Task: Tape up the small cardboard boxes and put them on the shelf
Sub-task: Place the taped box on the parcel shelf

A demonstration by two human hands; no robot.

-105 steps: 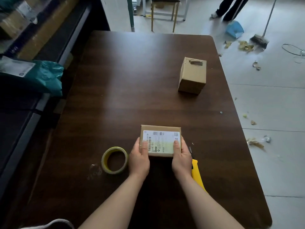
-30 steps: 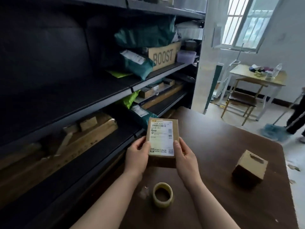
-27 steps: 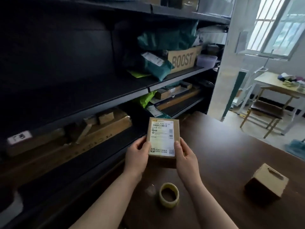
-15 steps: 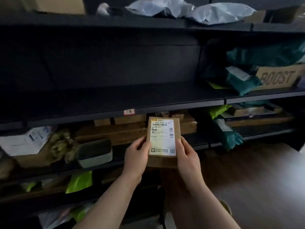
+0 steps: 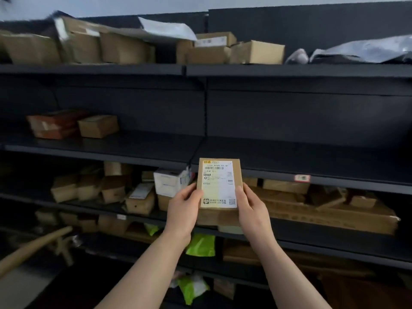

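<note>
Fingers [image 5: 194, 194] of the left hand [image 5: 181, 210] curl round the left edge of a small cardboard box [image 5: 237, 175], thumb on the front and the rest hidden behind. The right hand [image 5: 253, 211] grips the opposite edge the same way. The box is held upright in the air with its white shipping label [image 5: 219, 186] facing the camera. It is in front of a dark metal shelving unit [image 5: 206, 112] and touches none of its boards. Its top edge sits level with the front lip of the middle shelf [image 5: 301, 157], whose right half is bare. Further left on that board stand a plain brown box [image 5: 98, 129] and a reddish one [image 5: 55, 126]. The top shelf carries a row of cardboard boxes [image 5: 256, 54] and grey mailer bags [image 5: 367, 49]. The lower boards hold more cartons and a green mailer bag [image 5: 200, 244].

I judge this box to be in the putting-away step: held at the shelves but not yet set down. Whether its flaps are taped cannot be told, since only the labelled face shows and no tape is visible on it. What is left is to set it on a board, and the bare stretch just behind looks the likeliest place. No table, tape roll or unsealed box is in view, so how many boxes remain cannot be judged.
</note>
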